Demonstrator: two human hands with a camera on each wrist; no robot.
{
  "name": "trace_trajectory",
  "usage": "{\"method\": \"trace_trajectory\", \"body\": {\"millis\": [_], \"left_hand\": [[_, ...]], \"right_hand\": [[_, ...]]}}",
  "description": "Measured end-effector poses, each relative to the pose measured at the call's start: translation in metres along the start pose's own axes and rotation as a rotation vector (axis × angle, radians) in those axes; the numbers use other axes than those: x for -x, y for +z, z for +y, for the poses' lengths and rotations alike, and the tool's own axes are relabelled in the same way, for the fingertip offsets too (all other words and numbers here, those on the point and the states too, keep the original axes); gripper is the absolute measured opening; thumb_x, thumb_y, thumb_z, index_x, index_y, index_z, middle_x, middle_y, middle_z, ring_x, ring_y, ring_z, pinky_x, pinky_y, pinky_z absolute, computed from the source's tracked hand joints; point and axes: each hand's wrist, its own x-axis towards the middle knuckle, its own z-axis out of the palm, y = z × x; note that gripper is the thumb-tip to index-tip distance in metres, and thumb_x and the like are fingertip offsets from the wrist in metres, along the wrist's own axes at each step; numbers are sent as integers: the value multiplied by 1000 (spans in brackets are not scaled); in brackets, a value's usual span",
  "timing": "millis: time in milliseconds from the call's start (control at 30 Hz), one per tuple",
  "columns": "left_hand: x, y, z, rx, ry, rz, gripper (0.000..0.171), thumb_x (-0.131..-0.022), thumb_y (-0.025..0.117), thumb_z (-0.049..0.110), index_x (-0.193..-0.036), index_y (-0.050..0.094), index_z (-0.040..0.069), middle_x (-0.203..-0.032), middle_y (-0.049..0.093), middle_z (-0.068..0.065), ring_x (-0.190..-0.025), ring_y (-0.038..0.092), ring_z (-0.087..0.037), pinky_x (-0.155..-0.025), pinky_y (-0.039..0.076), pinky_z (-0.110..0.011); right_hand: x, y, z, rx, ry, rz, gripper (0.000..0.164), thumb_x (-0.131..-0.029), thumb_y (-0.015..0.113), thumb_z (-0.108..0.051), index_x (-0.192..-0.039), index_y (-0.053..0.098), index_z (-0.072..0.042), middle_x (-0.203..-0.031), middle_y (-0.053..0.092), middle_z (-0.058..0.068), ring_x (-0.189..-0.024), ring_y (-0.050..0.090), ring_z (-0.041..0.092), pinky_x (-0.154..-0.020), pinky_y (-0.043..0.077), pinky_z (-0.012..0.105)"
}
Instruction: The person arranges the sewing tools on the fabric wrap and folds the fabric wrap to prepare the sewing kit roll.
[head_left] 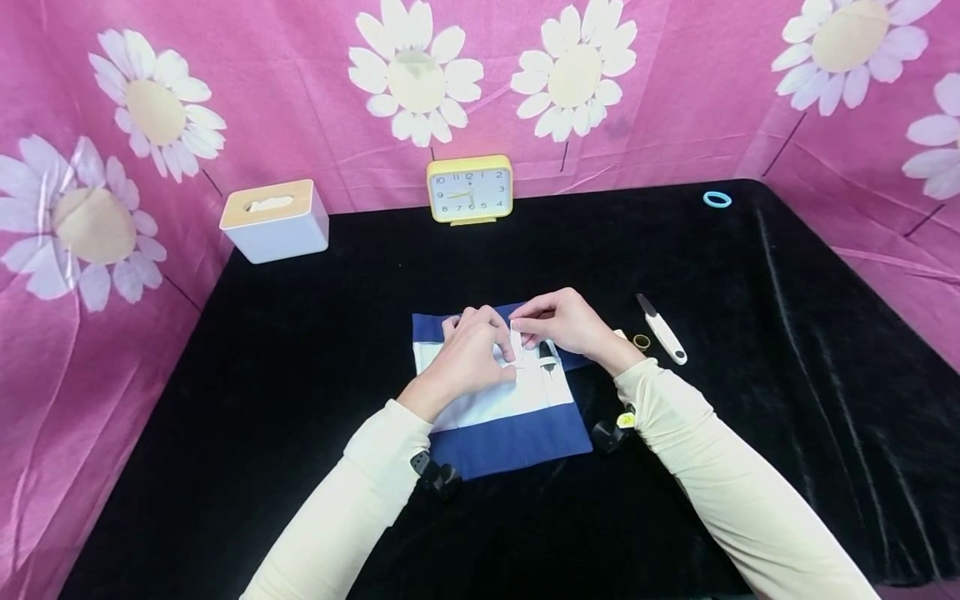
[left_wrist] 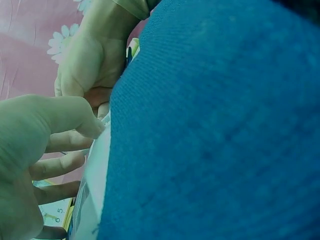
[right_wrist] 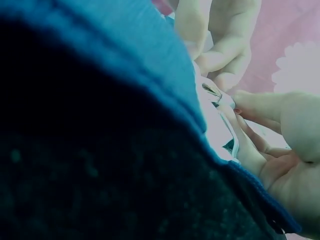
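A blue cloth organizer (head_left: pixel 510 442) with a white middle panel lies unfolded on the black table cover. Pinched between the thumb and fingers of my right hand (head_left: pixel 562 321) is a slim white piece (head_left: pixel 516 340), upright over the panel; its exact kind is hard to make out. My left hand (head_left: pixel 468 354) rests on the panel just left of it, fingers loosely bent and spread, thumb (left_wrist: pixel 90 122) touching the cloth in the left wrist view. A small dark tool (head_left: pixel 547 357) sits under a white loop at the panel's right. Blue cloth blocks much of both wrist views.
Right of the organizer lie a white-handled tool (head_left: pixel 666 335) with a dark blade-like end and a gold-coloured ring (head_left: pixel 641 342). A light-blue ring (head_left: pixel 717 199) is at the far right. A yellow clock (head_left: pixel 471 190) and a tissue box (head_left: pixel 277 233) stand along the back.
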Motion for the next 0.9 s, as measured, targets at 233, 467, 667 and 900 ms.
{"method": "trace_trajectory", "body": {"millis": [233, 467, 667, 900], "left_hand": [[-1, 0, 1, 4, 8, 5, 7, -75, 84, 15, -75, 77, 15, -108, 58, 0, -111, 46, -23, -109, 24, -62], [0, 0, 1, 10, 20, 15, 9, -73, 84, 15, -74, 75, 15, -107, 58, 1, -109, 47, -22, -110, 24, -60], [0, -1, 1, 26, 35, 18, 9, -73, 84, 15, -73, 75, 15, -107, 58, 1, -109, 47, -22, -109, 25, -60], [0, 1, 0, 31, 50, 20, 9, -74, 83, 15, -73, 74, 14, -106, 58, 0, -108, 47, -22, -110, 25, -59]], "right_hand": [[0, -2, 3, -35, 1, -32, 19, -92, 71, -5, -107, 74, 8, -96, 76, 22, -68, 74, 15, -66, 61, 29], [0, -2, 4, -44, -15, -38, 18, -91, 72, -3, -105, 74, 8, -97, 76, 23, -68, 74, 14, -66, 61, 29], [0, -5, 5, 25, -56, -61, 20, -86, 77, -3, -106, 76, 3, -96, 77, 18, -72, 73, 13, -69, 60, 26], [1, -6, 6, 118, -66, -54, 31, -77, 86, -6, -106, 77, -3, -97, 77, 12, -79, 69, 12, -71, 56, 21]]}}
